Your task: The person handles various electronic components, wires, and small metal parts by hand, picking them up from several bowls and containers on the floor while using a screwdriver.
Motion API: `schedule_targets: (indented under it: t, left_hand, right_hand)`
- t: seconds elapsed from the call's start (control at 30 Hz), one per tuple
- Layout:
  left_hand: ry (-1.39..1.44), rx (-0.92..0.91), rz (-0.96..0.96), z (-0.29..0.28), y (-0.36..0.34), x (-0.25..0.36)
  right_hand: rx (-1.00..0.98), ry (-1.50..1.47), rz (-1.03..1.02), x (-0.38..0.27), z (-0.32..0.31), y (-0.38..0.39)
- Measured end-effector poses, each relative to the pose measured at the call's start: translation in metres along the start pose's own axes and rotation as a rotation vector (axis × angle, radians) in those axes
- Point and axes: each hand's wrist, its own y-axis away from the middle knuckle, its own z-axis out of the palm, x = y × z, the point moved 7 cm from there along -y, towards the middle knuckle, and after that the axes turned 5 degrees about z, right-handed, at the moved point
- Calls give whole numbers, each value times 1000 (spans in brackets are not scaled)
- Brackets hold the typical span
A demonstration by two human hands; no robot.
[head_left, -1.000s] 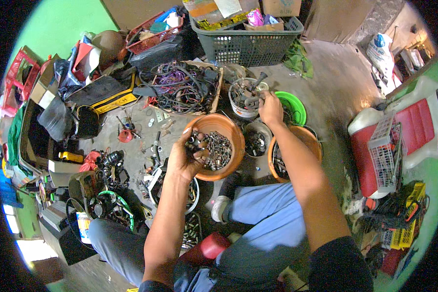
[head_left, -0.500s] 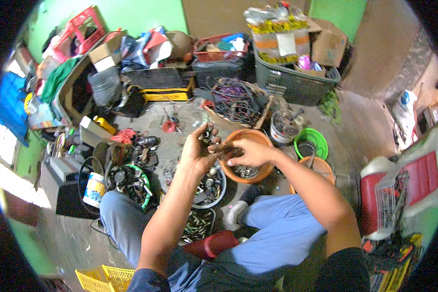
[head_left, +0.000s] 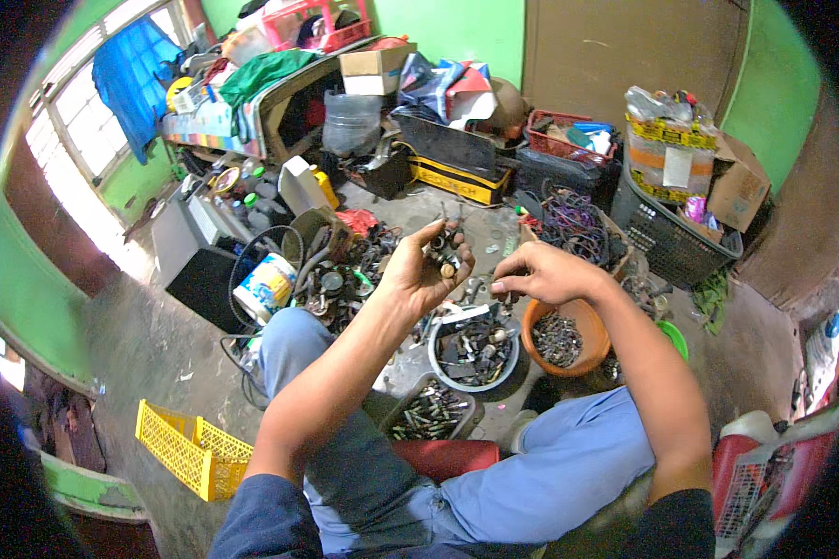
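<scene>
My left hand (head_left: 418,272) is raised with the palm up, its fingers curled around a handful of small mixed metal parts (head_left: 448,271), one with a brassy round end. To its right, my right hand (head_left: 552,273) is bent at the wrist, with thumb and fingers pinched together; anything between them is too small to name. The two hands are apart. Below the right hand stands an orange-brown bowl (head_left: 595,334) holding many small metal pieces. A pale round basin (head_left: 512,368) of dark and white scrap parts sits under and between the hands.
Nearer my legs lies a dark tray (head_left: 396,430) of small cylindrical pieces. Piled scrap (head_left: 331,279) covers the floor at left, beside a white-and-blue bucket (head_left: 267,286). Tangled wires (head_left: 573,228) fill a box beyond the right hand. A yellow crate (head_left: 172,445) stands at lower left.
The view has swung left. My right hand has drawn away from the left hand and now hovers above the orange-brown bowl's far edge. The left hand still holds small parts.
</scene>
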Motion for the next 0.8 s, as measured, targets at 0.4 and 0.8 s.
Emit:
schedule_targets:
  t: [0.4,0.8]
  left_hand:
    - [136,89,78,-64,44,50]
    - [-211,-49,97,-81,63,53]
  right_hand:
    - [37,-238,62,-58,-9,-60]
    - [287,-681,-18,-82,19,-81]
